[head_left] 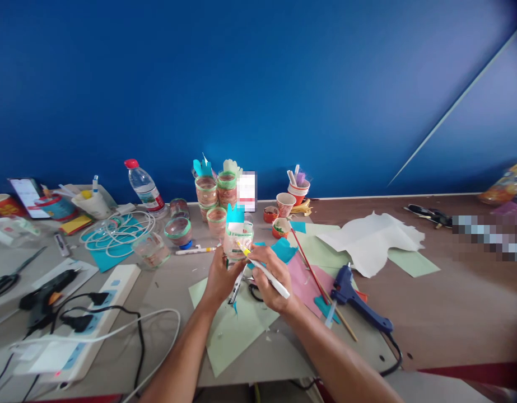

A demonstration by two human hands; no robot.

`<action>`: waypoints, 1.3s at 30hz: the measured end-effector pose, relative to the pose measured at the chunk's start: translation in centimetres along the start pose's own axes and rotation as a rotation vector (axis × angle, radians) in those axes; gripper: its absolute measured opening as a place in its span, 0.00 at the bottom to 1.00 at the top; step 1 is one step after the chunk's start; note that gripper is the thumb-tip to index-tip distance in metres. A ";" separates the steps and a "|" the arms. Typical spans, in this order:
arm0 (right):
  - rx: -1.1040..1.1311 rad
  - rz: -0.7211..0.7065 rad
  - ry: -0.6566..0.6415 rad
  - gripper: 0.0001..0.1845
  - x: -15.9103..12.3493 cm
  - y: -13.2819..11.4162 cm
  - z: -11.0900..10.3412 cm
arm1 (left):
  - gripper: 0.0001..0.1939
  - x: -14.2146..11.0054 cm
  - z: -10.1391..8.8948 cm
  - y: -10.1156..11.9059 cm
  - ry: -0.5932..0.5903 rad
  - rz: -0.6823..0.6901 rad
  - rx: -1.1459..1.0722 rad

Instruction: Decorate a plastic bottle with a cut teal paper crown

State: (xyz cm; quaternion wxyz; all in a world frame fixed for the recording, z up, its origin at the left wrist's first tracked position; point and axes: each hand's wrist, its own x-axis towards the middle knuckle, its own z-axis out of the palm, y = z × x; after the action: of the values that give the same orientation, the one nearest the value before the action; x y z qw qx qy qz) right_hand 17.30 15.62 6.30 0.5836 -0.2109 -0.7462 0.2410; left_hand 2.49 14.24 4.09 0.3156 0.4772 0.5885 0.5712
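My left hand is closed around the lower part of a small clear plastic cup with pale drawn patches on its wall. Blue paper sticks up above the cup's rim. Between the fingers of my right hand is a white paint marker, its yellow tip at the cup's side; whether it touches is too small to tell. Below both hands, scissors, partly hidden, lie over a pale green paper sheet. Another white marker rests on the table to the left.
Several painted cups stand behind my hands, near a water bottle. A blue glue gun lies right. On the left are a power strip, black glue gun and coiled white cable. White paper lies right.
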 end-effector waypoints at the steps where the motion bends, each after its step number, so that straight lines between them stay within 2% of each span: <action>1: -0.001 -0.001 0.007 0.13 0.0 0.0 0.0 | 0.21 0.0 0.0 0.0 0.002 -0.003 0.005; 7: 0.010 -0.018 -0.034 0.13 0.1 0.0 0.0 | 0.19 0.0 0.0 0.1 0.012 0.006 0.012; 39: 0.008 0.019 0.002 0.13 0.3 -0.4 -0.4 | 0.21 0.0 0.1 0.5 -0.017 -0.017 -0.063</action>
State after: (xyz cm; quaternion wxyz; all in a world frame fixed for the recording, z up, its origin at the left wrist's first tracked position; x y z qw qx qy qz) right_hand 17.64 15.57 6.90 0.5830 -0.2159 -0.7426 0.2491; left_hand 2.72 14.19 4.57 0.3404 0.4669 0.5716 0.5826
